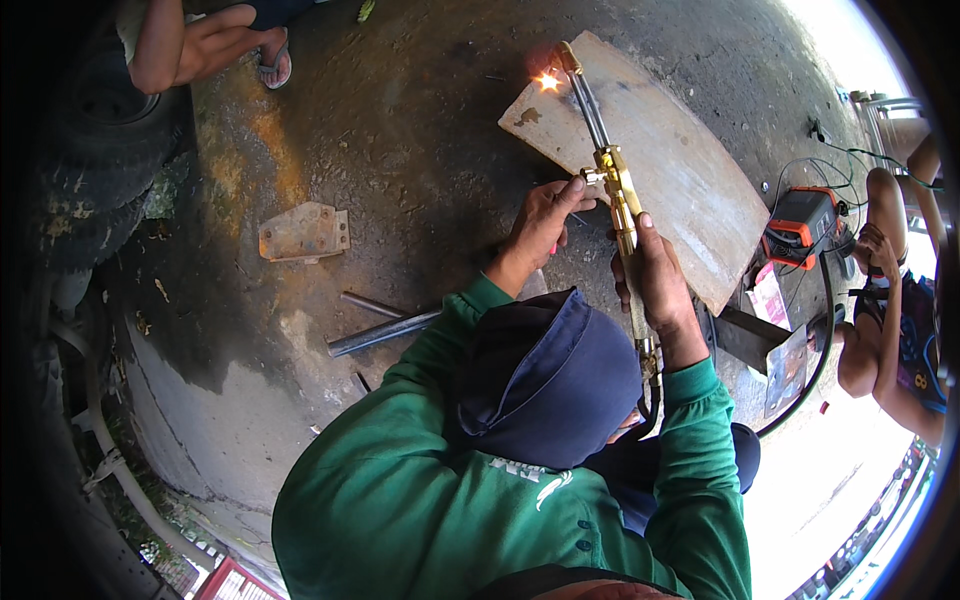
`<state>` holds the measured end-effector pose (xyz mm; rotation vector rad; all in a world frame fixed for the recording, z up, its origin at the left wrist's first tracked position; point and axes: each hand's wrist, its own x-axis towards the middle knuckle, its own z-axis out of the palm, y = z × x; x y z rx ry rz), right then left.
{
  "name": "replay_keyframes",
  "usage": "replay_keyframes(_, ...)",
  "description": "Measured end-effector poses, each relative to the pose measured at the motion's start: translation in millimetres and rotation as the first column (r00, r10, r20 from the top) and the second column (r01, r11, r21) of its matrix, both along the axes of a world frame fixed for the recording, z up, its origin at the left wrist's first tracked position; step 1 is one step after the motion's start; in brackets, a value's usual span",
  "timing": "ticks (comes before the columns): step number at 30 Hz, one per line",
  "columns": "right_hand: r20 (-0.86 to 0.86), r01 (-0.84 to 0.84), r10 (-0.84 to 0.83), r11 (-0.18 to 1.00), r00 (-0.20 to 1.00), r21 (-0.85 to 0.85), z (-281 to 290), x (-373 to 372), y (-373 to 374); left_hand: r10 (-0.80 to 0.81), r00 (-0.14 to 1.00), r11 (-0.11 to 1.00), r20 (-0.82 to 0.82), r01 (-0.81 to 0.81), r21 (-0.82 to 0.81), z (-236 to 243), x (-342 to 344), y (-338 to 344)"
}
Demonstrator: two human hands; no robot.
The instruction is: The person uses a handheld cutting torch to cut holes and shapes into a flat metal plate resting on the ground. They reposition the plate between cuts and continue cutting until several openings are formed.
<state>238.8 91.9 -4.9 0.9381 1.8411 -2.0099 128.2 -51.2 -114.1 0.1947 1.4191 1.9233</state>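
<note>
My right hand (662,285) is closed around the handle of a brass cutting torch (621,185) with steel tubes. A small bright flame (548,82) burns by its angled head, next to the corner of a rusty steel plate (680,180) on the ground. My left hand (540,228) pinches the torch's side valve knob (593,177) between thumb and finger. A bit of something red shows at the left palm, too hidden to name. The hose (650,405) runs down from the handle beside my knee in dark blue cloth (550,380).
A rusty bracket (303,232) and metal bars (385,332) lie on the left. An orange-and-black machine (801,228) with cables stands right, near a steel channel (752,340). One person (905,330) sits at right; another person's foot (274,58) is upper left, near tyres (110,140).
</note>
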Motion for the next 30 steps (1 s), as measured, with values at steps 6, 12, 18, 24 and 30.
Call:
replay_keyframes(6, 0.011, 0.007, -0.007, 1.0, 1.0, 0.005, 2.3, -0.8, -1.7, 0.005, 1.0, 1.0, 0.002, -0.005, 0.001, 0.7, 0.3, -0.3)
replay_keyframes(12, 0.024, -0.003, 0.003, 1.0, 1.0, 0.023, -1.2, 1.1, -0.4, 0.002, 1.0, 1.0, -0.003, -0.002, 0.01, -0.1, 0.7, -0.2)
replay_keyframes(18, 0.029, -0.002, 0.002, 1.0, 1.0, 0.027, 0.0, 1.0, -1.3, 0.009, 1.0, 1.0, -0.005, -0.009, 0.024, -0.9, 1.3, -0.2)
replay_keyframes(24, 0.028, -0.006, 0.005, 1.0, 1.0, 0.031, 2.0, 0.7, -1.7, 0.007, 1.0, 1.0, -0.004, -0.007, 0.022, -0.3, 1.0, -0.2)
replay_keyframes(30, 0.022, -0.004, 0.003, 1.0, 1.0, 0.019, 0.2, 1.4, -1.1, 0.004, 1.0, 1.0, 0.001, -0.004, 0.021, -0.7, 0.9, -0.5)
